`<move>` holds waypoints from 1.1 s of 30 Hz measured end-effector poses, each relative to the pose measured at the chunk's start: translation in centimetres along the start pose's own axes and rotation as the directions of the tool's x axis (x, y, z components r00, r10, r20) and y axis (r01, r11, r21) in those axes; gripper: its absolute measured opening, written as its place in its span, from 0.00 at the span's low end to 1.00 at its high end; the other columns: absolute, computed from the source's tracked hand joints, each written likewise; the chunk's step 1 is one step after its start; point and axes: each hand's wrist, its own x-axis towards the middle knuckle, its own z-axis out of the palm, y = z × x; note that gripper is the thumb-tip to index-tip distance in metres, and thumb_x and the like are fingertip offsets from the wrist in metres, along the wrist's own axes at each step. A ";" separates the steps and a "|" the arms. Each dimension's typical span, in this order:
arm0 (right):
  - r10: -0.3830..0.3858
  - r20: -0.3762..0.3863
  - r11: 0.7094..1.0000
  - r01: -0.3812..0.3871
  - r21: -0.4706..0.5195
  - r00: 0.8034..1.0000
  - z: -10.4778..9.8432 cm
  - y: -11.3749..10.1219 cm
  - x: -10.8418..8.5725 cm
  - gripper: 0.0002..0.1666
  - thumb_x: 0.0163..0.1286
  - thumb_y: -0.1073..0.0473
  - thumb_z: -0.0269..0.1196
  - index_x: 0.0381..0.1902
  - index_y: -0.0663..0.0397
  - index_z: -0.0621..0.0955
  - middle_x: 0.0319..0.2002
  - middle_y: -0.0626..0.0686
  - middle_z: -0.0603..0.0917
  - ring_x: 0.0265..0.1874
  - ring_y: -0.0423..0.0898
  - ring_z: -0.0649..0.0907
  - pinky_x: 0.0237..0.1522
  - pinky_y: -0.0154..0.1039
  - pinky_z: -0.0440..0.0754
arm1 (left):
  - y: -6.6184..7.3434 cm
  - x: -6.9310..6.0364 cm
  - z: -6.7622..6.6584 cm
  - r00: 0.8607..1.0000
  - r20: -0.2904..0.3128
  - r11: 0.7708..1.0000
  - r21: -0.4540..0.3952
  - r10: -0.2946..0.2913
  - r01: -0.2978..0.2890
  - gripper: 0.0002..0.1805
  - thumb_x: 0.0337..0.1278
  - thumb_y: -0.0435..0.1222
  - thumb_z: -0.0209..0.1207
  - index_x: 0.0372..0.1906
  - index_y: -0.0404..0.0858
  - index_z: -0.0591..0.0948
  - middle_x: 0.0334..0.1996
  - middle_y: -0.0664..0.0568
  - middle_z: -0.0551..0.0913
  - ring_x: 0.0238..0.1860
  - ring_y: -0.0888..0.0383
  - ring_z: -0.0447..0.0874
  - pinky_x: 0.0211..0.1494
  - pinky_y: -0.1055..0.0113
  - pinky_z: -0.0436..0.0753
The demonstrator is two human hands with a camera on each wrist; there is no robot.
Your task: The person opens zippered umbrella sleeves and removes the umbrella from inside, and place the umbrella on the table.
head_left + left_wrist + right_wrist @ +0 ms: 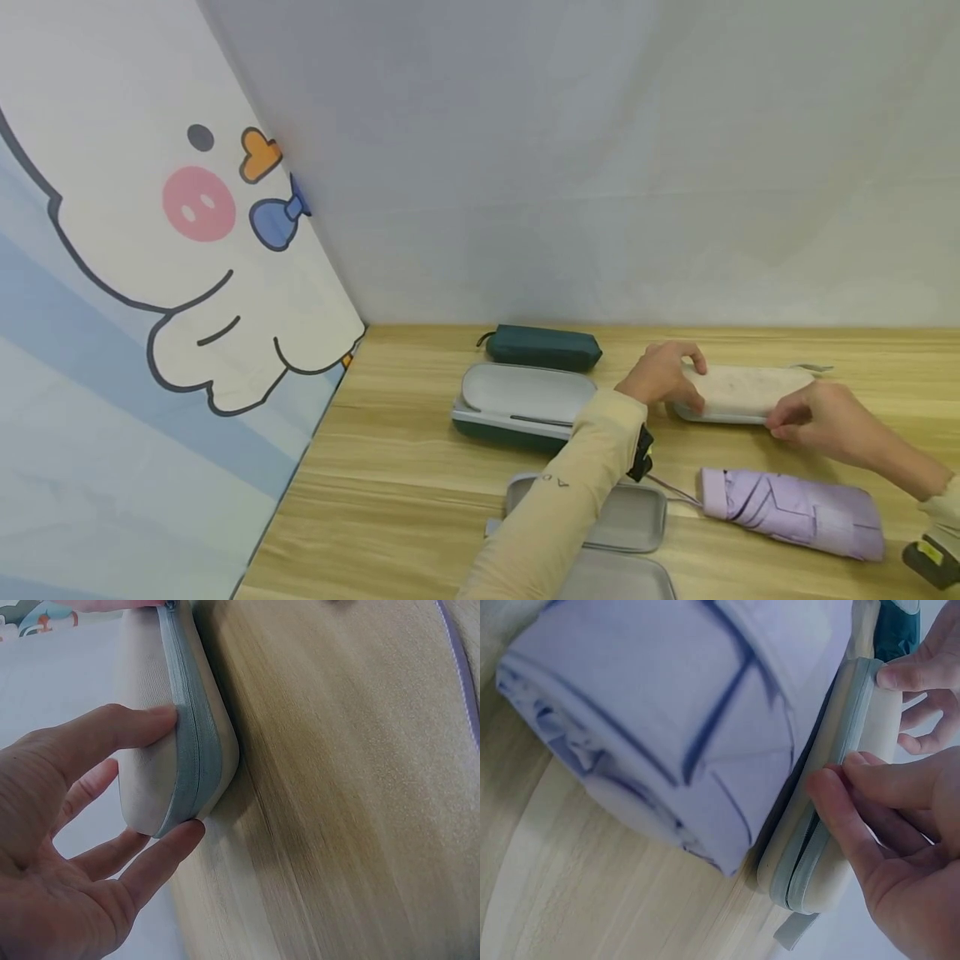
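A cream fabric zip case (738, 387) with a grey-blue zip band lies on the table at the right. My left hand (663, 373) holds its left end, the thumb on the zip side and fingers around the end, as the left wrist view shows. At the right part of the front side, my right hand (828, 421) pinches at the zip (859, 712); the zip pull is hidden by the fingertips. In the right wrist view, the zip band is parted between that hand and the case's near end. A fabric tab (795, 930) sticks out from this end.
Nearer than the case lies a folded lilac umbrella (795, 512) with a cord. Left of the case are a dark green pouch (543, 347) and a dark green box with a grey lid (525, 392). Two shallow grey trays (633, 521) sit partly behind the left sleeve.
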 end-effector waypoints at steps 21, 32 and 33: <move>0.041 0.058 0.998 -0.044 0.044 0.997 0.2 -1.4 0.8 0.09 0.47 0.75 0.68 0.21 0.57 0.85 0.21 0.45 0.84 0.21 0.29 0.76 0.22 0.30 0.76 | 0.2 -0.3 -0.2 1.000 -0.006 1.000 -0.009 0.004 -0.004 0.21 0.29 0.36 0.78 0.31 0.53 0.78 0.52 0.62 0.74 0.57 0.61 0.65 0.36 0.69 0.71; 0.021 0.028 1.000 -0.021 0.017 0.999 0.5 -2.2 1.1 0.10 0.46 0.75 0.70 0.20 0.55 0.85 0.21 0.45 0.84 0.21 0.29 0.76 0.22 0.30 0.76 | 0.4 -0.4 -0.5 1.000 -0.014 1.000 -0.013 0.012 -0.012 0.22 0.28 0.36 0.79 0.30 0.54 0.78 0.49 0.63 0.75 0.53 0.61 0.67 0.35 0.69 0.71; 0.016 0.025 1.000 -0.016 0.014 1.000 0.5 -2.2 1.1 0.10 0.46 0.75 0.70 0.20 0.55 0.85 0.21 0.44 0.84 0.21 0.29 0.76 0.23 0.30 0.76 | 0.4 -0.4 -0.5 1.000 -0.014 1.000 -0.013 0.013 -0.013 0.22 0.28 0.36 0.79 0.30 0.54 0.78 0.49 0.63 0.75 0.52 0.61 0.67 0.35 0.69 0.71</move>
